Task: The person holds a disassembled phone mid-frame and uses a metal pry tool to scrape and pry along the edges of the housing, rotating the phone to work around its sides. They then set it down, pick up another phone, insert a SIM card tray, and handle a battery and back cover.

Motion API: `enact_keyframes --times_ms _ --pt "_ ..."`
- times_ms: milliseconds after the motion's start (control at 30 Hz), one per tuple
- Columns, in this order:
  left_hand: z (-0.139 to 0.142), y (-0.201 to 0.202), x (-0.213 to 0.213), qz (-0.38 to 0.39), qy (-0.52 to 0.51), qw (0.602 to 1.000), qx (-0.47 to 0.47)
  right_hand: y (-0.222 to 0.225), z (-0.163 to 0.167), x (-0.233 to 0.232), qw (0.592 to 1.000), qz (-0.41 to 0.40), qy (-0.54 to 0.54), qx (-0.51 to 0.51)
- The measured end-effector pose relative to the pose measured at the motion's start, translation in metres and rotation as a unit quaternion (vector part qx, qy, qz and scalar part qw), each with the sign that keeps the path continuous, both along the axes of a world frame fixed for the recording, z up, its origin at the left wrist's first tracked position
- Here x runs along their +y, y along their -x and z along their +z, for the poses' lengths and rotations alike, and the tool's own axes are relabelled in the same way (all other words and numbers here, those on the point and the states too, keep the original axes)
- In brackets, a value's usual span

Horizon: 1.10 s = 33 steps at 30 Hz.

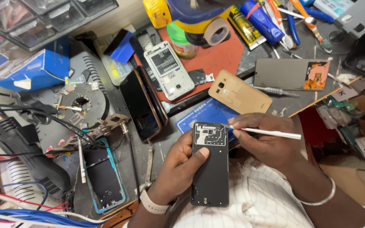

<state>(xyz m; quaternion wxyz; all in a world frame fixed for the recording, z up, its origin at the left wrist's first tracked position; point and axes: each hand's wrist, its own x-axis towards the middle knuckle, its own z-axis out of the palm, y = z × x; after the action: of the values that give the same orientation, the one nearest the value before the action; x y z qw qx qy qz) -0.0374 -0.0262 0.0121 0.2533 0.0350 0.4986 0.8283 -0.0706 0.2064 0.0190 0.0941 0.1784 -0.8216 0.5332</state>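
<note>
I am looking down at a crowded repair bench, and my left hand (178,164) is gripping a black opened phone (210,162) in the lower centre of the frame, fingers wrapped behind it and the thumb pressing across its face. The phone is standing lengthwise, its top end pointing up the frame, over my striped shirt. My right hand (265,139) is pinching a thin silver tool (267,133) between thumb and fingers, closed tight on it, with the tip touching the phone's upper right corner and the shaft running out toward the right. A metal bangle (324,196) is sitting on that wrist, and a pale watch strap (155,206) is circling the left one.

Just above the hands a blue mat (199,116) is lying on the bench. A gold back cover (239,92) is resting above it, right of centre. In the upper centre a white phone with its back off (170,69) is lying on a red mat (218,55), and a dark phone (140,103) is lying just left of it. At lower left a teal-edged phone frame (104,175) is lying flat, near a bundle of cables (22,213). A blue box (32,65) is sitting at upper left.
</note>
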Motion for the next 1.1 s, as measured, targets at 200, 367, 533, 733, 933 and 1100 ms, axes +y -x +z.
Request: enact_keyframes --times_ms 200,367,533,733,933,1100 --pt "0.004 -0.002 0.001 -0.018 -0.031 0.999 0.004 0.000 0.006 -0.002 0.999 0.036 0.001 0.024" --pt "0.003 -0.003 0.001 -0.017 -0.026 0.999 0.029 -0.002 0.015 -0.005 0.999 0.000 -0.026 -0.022" --pt "0.002 -0.003 -0.001 -0.026 -0.034 0.999 0.021 -0.002 0.008 -0.012 0.998 0.020 -0.010 0.054" --pt "0.006 -0.002 -0.001 -0.019 -0.031 0.999 0.025 -0.005 0.012 -0.004 1.000 0.004 -0.006 0.020" --pt "0.007 -0.001 -0.003 -0.043 -0.032 0.999 -0.002 0.000 0.020 -0.021 0.997 0.026 -0.033 0.060" --pt "0.005 0.001 -0.005 -0.039 -0.044 0.998 0.021 -0.004 0.021 -0.008 0.999 -0.012 -0.038 0.034"
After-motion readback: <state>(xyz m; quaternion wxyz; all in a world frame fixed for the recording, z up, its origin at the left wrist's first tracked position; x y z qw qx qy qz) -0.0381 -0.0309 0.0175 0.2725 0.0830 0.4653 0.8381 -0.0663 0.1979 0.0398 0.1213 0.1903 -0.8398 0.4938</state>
